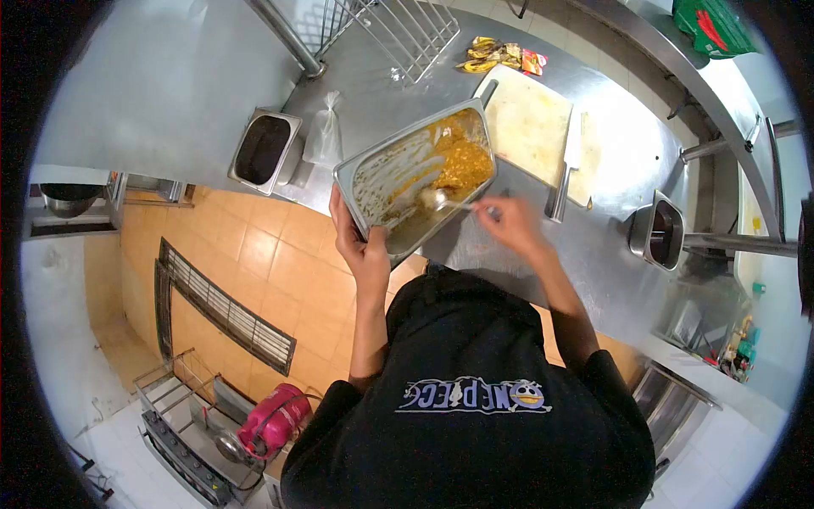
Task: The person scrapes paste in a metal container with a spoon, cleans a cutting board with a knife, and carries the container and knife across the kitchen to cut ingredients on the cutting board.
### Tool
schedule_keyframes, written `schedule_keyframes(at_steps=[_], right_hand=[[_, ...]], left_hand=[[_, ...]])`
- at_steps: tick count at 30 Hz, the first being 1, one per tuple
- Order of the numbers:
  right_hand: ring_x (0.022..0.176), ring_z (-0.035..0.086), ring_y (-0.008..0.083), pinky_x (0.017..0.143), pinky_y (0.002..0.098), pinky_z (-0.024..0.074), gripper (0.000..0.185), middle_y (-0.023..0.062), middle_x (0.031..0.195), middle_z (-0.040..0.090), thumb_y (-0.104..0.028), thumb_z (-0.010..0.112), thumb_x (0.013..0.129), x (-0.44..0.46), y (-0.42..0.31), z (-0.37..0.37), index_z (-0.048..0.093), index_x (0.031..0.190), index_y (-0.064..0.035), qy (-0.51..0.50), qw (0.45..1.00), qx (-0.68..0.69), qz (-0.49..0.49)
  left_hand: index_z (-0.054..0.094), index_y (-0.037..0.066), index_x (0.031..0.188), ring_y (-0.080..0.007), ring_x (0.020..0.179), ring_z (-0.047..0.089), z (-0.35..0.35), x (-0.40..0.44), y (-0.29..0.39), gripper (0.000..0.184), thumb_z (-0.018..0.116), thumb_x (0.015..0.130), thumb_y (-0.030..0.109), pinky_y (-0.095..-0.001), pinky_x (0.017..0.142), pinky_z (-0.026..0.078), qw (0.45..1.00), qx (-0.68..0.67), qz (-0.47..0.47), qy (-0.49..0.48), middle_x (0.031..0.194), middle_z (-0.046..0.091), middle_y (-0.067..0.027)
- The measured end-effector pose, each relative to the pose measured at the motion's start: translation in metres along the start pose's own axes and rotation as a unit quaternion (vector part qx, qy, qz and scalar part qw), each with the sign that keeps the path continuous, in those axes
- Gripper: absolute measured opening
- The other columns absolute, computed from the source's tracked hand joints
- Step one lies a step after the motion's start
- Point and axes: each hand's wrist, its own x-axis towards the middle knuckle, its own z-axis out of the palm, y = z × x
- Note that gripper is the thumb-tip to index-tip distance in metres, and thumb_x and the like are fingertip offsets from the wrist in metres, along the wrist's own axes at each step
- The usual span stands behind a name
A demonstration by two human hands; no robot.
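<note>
My left hand [363, 246] grips the near left corner of a rectangular metal food pan [373, 157], which is held tilted over the counter's front edge. An orange-brown chunky mash [462, 165] lies mostly along the pan's right side, with smears over the rest of the bottom. Closed around the handle of a metal spoon [455, 204], my right hand [509, 222] is at the pan's right edge, slightly blurred. The spoon's bowl is inside the pan, near the lower edge of the mash.
A white cutting board [526, 119] and a knife [568, 161] lie right of the pan. Banana peels [487, 55] rest behind. A dark-filled metal container [265, 151] and a tied plastic bag [324, 136] stand left; another container [660, 232] is at right. A wire rack [407, 38] stands behind.
</note>
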Motion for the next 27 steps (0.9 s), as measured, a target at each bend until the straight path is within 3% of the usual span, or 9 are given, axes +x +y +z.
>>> schedule_keyframes(at_steps=[3,5,9,11,15,19,21,23,27], right_hand=[[0.047,0.062,0.0200,0.050,0.0368,0.0478,0.016,0.0110,0.061,0.066,-0.023,0.072,0.092,0.003,0.022,-0.010,0.077,0.090,-0.0088,0.014,0.988,0.099,0.121],[0.046,0.062,0.0194,0.048,0.0383,0.0466,0.017,0.0122,0.061,0.065,-0.024,0.071,0.093,0.006,0.005,-0.020,0.076,0.089,-0.0084,0.014,0.975,0.113,0.189],[0.047,0.063,0.0231,0.047,0.0391,0.0467,0.016,0.0120,0.060,0.065,-0.024,0.070,0.093,0.003,-0.040,-0.001,0.077,0.089,-0.0101,0.036,0.985,0.160,0.052],[0.048,0.063,0.0268,0.047,0.0398,0.0464,0.013,0.0114,0.057,0.063,-0.023,0.071,0.093,-0.004,-0.029,0.027,0.077,0.088,-0.0129,0.078,0.997,0.000,-0.028],[0.047,0.061,0.0295,0.048,0.0409,0.0469,0.012,0.0118,0.053,0.060,-0.026,0.074,0.090,0.002,0.017,0.005,0.077,0.084,-0.0156,0.133,0.985,-0.013,0.106],[0.053,0.066,0.0316,0.054,0.0437,0.0522,0.015,0.0118,0.059,0.065,-0.029,0.073,0.090,-0.004,-0.016,-0.010,0.077,0.082,-0.0177,0.084,0.988,0.005,0.129],[0.047,0.062,0.0303,0.053,0.0418,0.0502,0.016,0.0125,0.054,0.062,-0.029,0.073,0.091,-0.009,-0.034,-0.002,0.077,0.082,-0.0163,0.094,0.994,-0.016,-0.048],[0.048,0.063,0.0300,0.054,0.0408,0.0508,0.017,0.0122,0.055,0.062,-0.029,0.073,0.091,-0.008,-0.027,0.004,0.078,0.081,-0.0166,0.052,0.994,-0.085,-0.034],[0.054,0.065,0.0321,0.055,0.0419,0.0514,0.016,0.0140,0.061,0.066,-0.030,0.071,0.091,0.007,0.006,-0.004,0.080,0.087,-0.0178,0.051,0.987,-0.062,0.138]], left_hand=[[0.039,-0.006,0.151,-0.0220,0.138,0.045,-0.001,-0.006,0.000,0.077,0.048,0.075,-0.014,-0.0337,0.117,0.032,1.000,0.014,0.002,0.003,0.151,0.046,-0.0131],[0.043,-0.007,0.148,-0.0247,0.142,0.041,-0.002,-0.008,-0.005,0.075,0.047,0.073,-0.012,-0.0343,0.117,0.031,1.000,0.010,-0.002,0.009,0.155,0.040,-0.0150],[0.048,-0.008,0.144,-0.0272,0.146,0.037,0.004,-0.005,0.002,0.073,0.046,0.070,-0.009,-0.0348,0.116,0.031,1.000,0.019,0.004,0.009,0.158,0.035,-0.0172],[0.048,-0.008,0.144,-0.0276,0.146,0.037,0.003,-0.003,0.003,0.074,0.046,0.070,-0.010,-0.0351,0.117,0.031,1.000,0.010,0.000,0.005,0.158,0.035,-0.0176],[0.041,-0.007,0.151,-0.0238,0.139,0.045,-0.006,-0.005,-0.001,0.082,0.049,0.070,-0.011,-0.0341,0.116,0.033,0.999,0.037,-0.001,0.018,0.149,0.046,-0.0138],[0.042,-0.007,0.150,-0.0237,0.139,0.045,-0.003,-0.008,0.000,0.082,0.049,0.068,-0.011,-0.0334,0.116,0.032,0.999,0.031,0.007,0.030,0.148,0.047,-0.0133],[0.050,-0.007,0.143,-0.0285,0.148,0.036,-0.001,-0.005,0.001,0.075,0.046,0.068,-0.011,-0.0359,0.118,0.029,0.999,0.000,0.003,0.033,0.156,0.038,-0.0192],[0.052,-0.007,0.142,-0.0285,0.147,0.036,-0.001,-0.004,0.005,0.074,0.046,0.068,-0.010,-0.0359,0.118,0.029,1.000,0.004,0.001,0.026,0.156,0.038,-0.0191],[0.055,-0.007,0.140,-0.0283,0.147,0.038,-0.006,-0.012,-0.001,0.072,0.047,0.068,-0.010,-0.0357,0.116,0.031,0.999,0.016,0.004,0.031,0.157,0.038,-0.0187]])
